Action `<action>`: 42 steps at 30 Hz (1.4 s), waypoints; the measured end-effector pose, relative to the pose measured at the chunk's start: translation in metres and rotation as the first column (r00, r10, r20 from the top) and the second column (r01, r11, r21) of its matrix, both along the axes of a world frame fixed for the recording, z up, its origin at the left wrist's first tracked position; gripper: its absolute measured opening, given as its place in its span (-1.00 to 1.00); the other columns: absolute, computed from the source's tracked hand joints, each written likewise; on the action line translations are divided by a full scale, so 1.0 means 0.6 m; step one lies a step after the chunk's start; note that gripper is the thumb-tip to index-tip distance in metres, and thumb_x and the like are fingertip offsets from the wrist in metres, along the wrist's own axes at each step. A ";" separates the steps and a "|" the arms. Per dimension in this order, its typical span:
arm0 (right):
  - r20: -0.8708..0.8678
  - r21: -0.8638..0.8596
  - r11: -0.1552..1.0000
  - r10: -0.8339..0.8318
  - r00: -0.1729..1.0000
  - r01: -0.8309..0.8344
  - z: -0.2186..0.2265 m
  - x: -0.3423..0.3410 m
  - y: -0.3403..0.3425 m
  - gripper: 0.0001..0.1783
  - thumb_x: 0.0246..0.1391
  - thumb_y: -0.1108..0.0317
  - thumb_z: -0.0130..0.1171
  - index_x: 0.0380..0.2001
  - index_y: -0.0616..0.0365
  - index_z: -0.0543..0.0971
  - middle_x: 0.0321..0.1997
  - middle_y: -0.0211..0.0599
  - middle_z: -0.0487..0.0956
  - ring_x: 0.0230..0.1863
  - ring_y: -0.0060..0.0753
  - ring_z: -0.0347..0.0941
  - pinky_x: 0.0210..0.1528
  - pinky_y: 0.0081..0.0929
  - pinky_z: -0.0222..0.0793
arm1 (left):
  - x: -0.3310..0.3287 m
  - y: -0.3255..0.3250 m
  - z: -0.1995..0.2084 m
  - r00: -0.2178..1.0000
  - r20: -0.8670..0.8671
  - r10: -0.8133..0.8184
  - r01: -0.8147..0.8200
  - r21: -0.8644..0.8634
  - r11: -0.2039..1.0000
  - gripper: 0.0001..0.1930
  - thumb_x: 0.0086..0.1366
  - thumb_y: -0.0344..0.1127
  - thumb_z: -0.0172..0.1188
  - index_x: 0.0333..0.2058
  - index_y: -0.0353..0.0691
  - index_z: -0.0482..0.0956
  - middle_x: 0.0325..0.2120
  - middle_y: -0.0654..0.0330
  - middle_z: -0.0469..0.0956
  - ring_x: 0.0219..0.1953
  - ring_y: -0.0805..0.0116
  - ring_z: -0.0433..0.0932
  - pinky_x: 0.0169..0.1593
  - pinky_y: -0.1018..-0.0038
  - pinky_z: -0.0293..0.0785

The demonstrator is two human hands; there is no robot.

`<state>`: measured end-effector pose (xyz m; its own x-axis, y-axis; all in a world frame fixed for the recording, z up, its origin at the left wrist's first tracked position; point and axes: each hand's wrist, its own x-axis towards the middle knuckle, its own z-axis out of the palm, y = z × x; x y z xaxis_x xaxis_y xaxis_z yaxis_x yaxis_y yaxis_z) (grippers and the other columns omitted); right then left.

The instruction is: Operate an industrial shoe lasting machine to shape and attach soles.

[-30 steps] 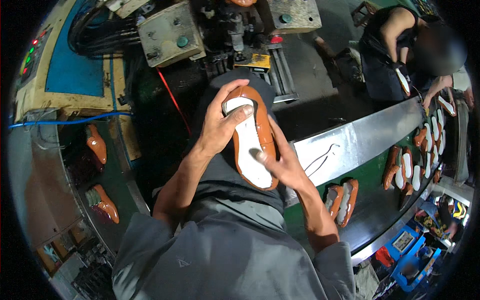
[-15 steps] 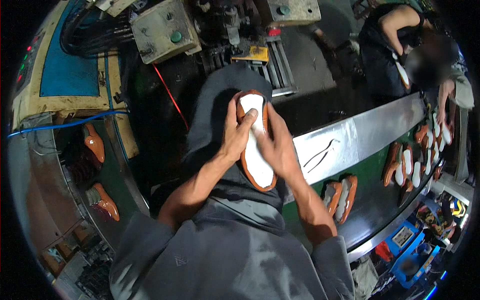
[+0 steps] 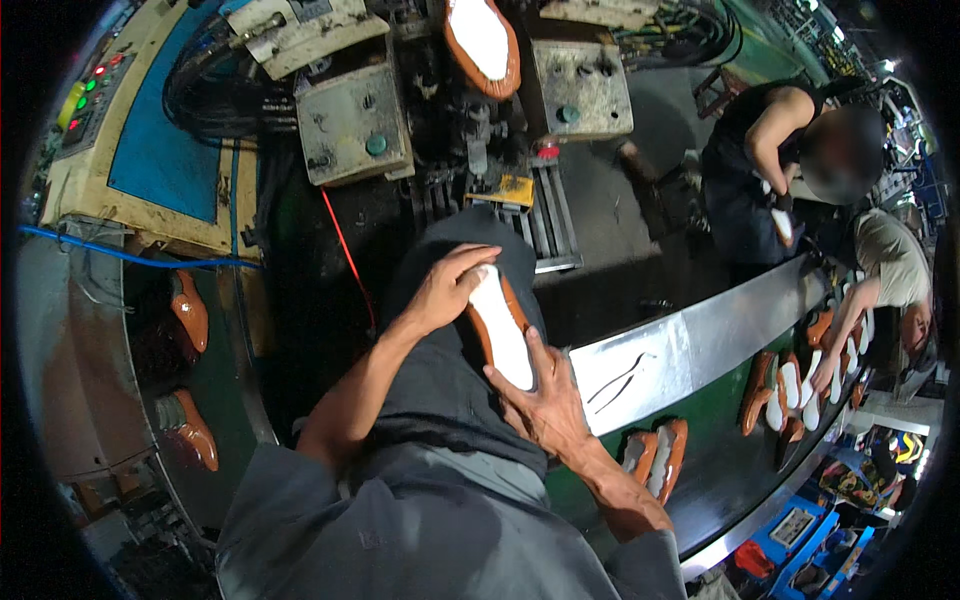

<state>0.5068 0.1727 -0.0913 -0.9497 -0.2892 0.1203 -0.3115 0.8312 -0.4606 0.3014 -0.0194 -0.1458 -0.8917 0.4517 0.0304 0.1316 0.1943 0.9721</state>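
Note:
Above my lap lies a brown shoe upper (image 3: 505,335) with its white insole side facing up. My left hand (image 3: 448,288) is closed round its far end, with the thumb on the white surface. Round the near end my right hand (image 3: 548,400) is closed, thumb and fingers on either side of it. The palm side of both hands is hidden. Past my knees, a second brown shoe (image 3: 484,40) with a white underside sits up in the machine (image 3: 478,130).
A metal ledge (image 3: 690,340) with pliers (image 3: 622,383) on it runs to my right. Beyond it, a green conveyor (image 3: 590,490) carries several brown shoes (image 3: 668,460). More shoes (image 3: 190,310) stand on a belt at left. Two people (image 3: 745,150) work at far right.
My left hand has shifted to the shoe's far end and my right hand to its near end. The view has tilted up, bringing the shoe in the machine into sight.

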 end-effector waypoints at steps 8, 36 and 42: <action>0.152 -0.014 0.990 0.142 0.978 -0.141 0.013 -0.043 0.046 -0.15 0.05 0.21 0.51 0.45 -0.65 0.56 0.71 0.31 0.01 0.28 0.40 0.41 0.22 0.12 0.63 | -0.038 0.002 -0.035 0.975 0.183 -0.122 0.098 0.138 0.986 -0.68 0.55 -0.31 0.30 -0.33 -0.49 0.77 -0.30 0.05 0.82 -0.19 0.42 0.77 -0.10 0.46 0.65; -0.397 -0.003 0.968 -0.233 0.888 0.252 0.154 -0.734 -0.017 -0.20 0.19 0.23 0.44 0.49 -0.54 0.51 0.68 0.34 0.06 0.34 0.57 0.35 0.24 0.23 0.57 | -0.188 -0.192 0.244 0.781 0.569 -0.258 -0.329 0.725 0.605 0.16 0.41 0.49 0.20 0.63 -0.25 -0.02 0.32 -0.41 0.45 0.17 -0.43 0.66 0.24 -0.39 0.63; -0.350 -0.078 0.968 -0.251 0.903 0.239 0.133 -0.731 -0.013 -0.19 0.21 0.21 0.42 0.53 -0.51 0.48 0.69 0.36 0.05 0.38 0.56 0.35 0.34 0.26 0.49 | -0.125 -0.230 0.176 0.684 0.693 -0.227 -0.449 0.646 0.618 0.10 0.41 0.41 0.26 0.59 -0.32 0.09 0.37 -0.31 0.45 0.25 -0.35 0.61 0.24 -0.45 0.61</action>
